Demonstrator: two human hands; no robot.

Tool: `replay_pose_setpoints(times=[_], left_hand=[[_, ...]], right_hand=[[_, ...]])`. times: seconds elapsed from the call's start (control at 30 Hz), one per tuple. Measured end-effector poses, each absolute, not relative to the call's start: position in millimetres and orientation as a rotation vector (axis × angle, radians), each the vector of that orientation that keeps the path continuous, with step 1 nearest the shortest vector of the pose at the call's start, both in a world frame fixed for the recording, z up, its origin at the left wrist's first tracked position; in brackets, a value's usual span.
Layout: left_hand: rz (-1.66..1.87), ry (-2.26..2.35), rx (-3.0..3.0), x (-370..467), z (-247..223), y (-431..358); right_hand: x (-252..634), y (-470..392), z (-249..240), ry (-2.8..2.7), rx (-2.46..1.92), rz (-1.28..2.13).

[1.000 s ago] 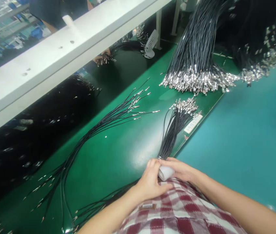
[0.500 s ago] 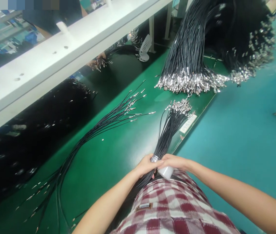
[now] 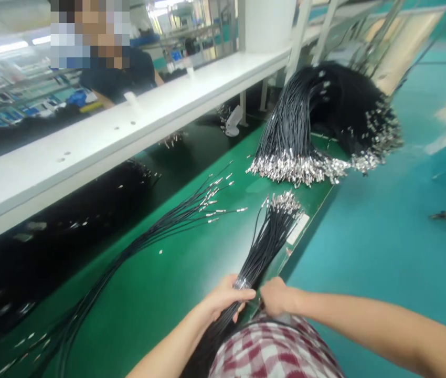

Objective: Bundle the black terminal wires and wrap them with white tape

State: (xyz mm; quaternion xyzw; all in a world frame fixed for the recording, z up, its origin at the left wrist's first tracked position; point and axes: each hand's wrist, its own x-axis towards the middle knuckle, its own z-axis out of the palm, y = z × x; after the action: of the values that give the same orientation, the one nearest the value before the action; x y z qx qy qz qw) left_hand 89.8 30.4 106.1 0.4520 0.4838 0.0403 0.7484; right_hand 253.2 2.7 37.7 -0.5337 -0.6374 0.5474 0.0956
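My left hand (image 3: 229,299) is wrapped round a bundle of black cables (image 3: 264,252), just below a shiny clear band (image 3: 242,282). The bundle's metal-tipped ends point away from me over the green table (image 3: 191,278). Just right of the bundle, at the table edge, my right hand (image 3: 277,296) is closed with its fingers curled down; what it holds, if anything, is hidden. A looser group of black cables (image 3: 128,252) lies to the left, its tips spread out.
A large heap of black cables (image 3: 297,115) with metal ends rests at the far end. The white shelf (image 3: 101,142) crosses the left side above dark cable piles. A person (image 3: 124,79) is behind it. A white label (image 3: 297,229) marks the table edge.
My right hand has come away from the bundle and closed beside it; the white object near it no longer shows. The view has tilted up, showing more of the shelf and the person.
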Motion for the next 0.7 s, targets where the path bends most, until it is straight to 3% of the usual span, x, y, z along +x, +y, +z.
replay_pose_setpoints(times=[0.1, 0.2, 0.3, 0.4, 0.5, 0.6, 0.7], left_hand=[[-0.038, 1.060, 1.093, 81, 127, 46], [-0.223, 1.373, 1.582, 71, 129, 68], [-0.508, 1.756, 2.074, 63, 117, 92], [-0.643, 1.909, 2.172, 60, 114, 102], [-0.342, 1.775, 2.410, 64, 135, 86], [0.025, 1.257, 2.847, 67, 165, 56], [0.073, 0.943, 3.189, 62, 184, 37]], right_hand=[[256, 1, 41, -2.119, -1.796, 1.421], [273, 7, 48, -2.179, -1.886, 1.334], [294, 20, 58, -1.946, -1.791, 1.547], [304, 37, 78, -1.401, -1.551, 1.780], [290, 55, 103, -0.792, -1.378, 1.775], [254, 66, 126, -0.407, -1.284, 1.836], [217, 67, 141, -0.317, -1.180, 2.088]])
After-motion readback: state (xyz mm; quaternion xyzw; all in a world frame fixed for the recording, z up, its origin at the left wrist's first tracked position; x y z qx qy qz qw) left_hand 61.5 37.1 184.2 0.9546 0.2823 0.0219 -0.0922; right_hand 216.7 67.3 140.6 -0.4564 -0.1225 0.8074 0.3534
